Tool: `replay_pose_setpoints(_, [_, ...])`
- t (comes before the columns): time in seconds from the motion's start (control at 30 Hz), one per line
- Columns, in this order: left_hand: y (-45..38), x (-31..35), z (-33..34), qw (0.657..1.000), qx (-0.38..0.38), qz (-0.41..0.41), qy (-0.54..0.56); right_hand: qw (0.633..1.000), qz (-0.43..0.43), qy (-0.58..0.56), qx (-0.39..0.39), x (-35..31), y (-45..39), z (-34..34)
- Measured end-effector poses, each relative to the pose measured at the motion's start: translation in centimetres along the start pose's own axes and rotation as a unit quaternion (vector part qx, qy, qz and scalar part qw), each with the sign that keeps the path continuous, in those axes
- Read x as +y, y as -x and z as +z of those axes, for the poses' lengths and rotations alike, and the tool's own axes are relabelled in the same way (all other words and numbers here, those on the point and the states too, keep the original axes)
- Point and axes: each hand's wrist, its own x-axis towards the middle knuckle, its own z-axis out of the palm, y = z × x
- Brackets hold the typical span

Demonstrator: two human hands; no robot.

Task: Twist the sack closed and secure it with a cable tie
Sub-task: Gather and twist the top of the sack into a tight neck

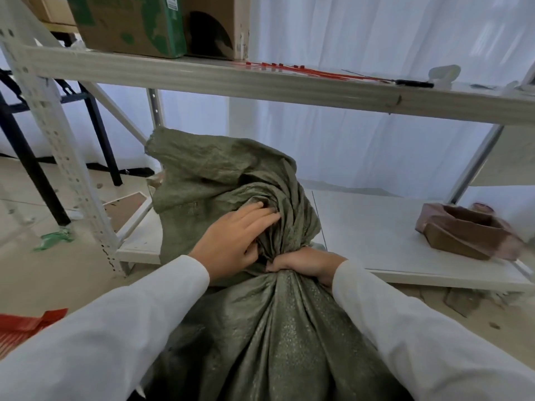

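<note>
Head view of a green woven sack point(269, 328) standing on the floor against the front edge of a low white shelf board point(385, 241), the bottom tier of a metal shelving unit. The fabric above the filled body of the sack is gathered into a neck, and the loose top of the sack rises in crumpled folds above that neck, leaning over the left end of the shelf board.

Right hand point(304, 264): fingers and thumb curled tightly round the gathered neck, gripping it; the fabric radiates in tight pleats below the fist.

Left hand point(234, 241): laid on the loose top of the sack just above and to the left of the right hand, fingers nearly straight and pressed into the twisted folds, thumb down near the neck. It presses the cloth and does not clasp it. Both arms wear white sleeves.

Red cable ties point(304, 71) lie in a loose spread on the upper shelf point(202, 79), near its front edge and toward the middle, well apart from the sack and from both hands. A thin black-handled tool point(414, 83) lies just beside their right ends. A cardboard box point(127, 24) with green print stands at the left end of the upper shelf.

A crumpled brown cardboard piece point(466, 233) rests on the right end of the low shelf board. A white curtain point(376, 134) hangs behind the unit. A red mesh sack point(26, 328) lies on the floor at the left.
</note>
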Motion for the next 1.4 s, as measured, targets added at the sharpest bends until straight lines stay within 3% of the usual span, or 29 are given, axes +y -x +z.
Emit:
replay_pose_setpoints(0.13, [0.9, 0.0, 0.3, 0.991, -0.079, 0.019, -0.108, 1.0, 0.019, 0.016, 0.003, -0.2, 0.0, 0.2])
replay_pose_setpoints(0.27, [-0.3, 1.0, 0.9, 0.984, -0.067, 0.045, -0.16, 0.997, 0.019, 0.075, 0.001, -0.5, 0.0, 0.6])
replay_pose_setpoints(0.53, [-3.1, 1.6, 2.8, 0.989, -0.018, 0.099, -0.112, 0.994, -0.005, 0.112, -0.001, -0.3, 1.1, -0.4])
replay_pose_setpoints(0.73, [-3.5, 2.1, 1.1, 0.988, -0.087, 0.09, -0.089, 0.992, -0.004, 0.126, 0.019, -0.4, 1.4, -0.3])
replay_pose_setpoints(0.87, [-3.4, 2.3, -0.2, 0.972, -0.227, 0.036, -0.049, 0.993, -0.003, 0.121, 0.012, -0.6, 1.3, 0.4])
replay_pose_setpoints(1.1, [-3.5, 3.5, -2.7, 0.947, -0.307, -0.018, -0.088, 0.995, 0.004, 0.104, -0.009, -0.7, 1.7, 0.8])
replay_pose_setpoints(1.27, [-3.6, 4.9, -2.8, 0.902, -0.391, -0.13, -0.128, 0.998, 0.003, 0.061, -0.025, -0.8, 1.8, 1.0])
replay_pose_setpoints(1.4, [-4.0, 5.1, -3.1, 0.876, -0.433, -0.169, -0.125, 0.998, -0.001, 0.06, -0.027, -0.8, 1.4, 1.3])
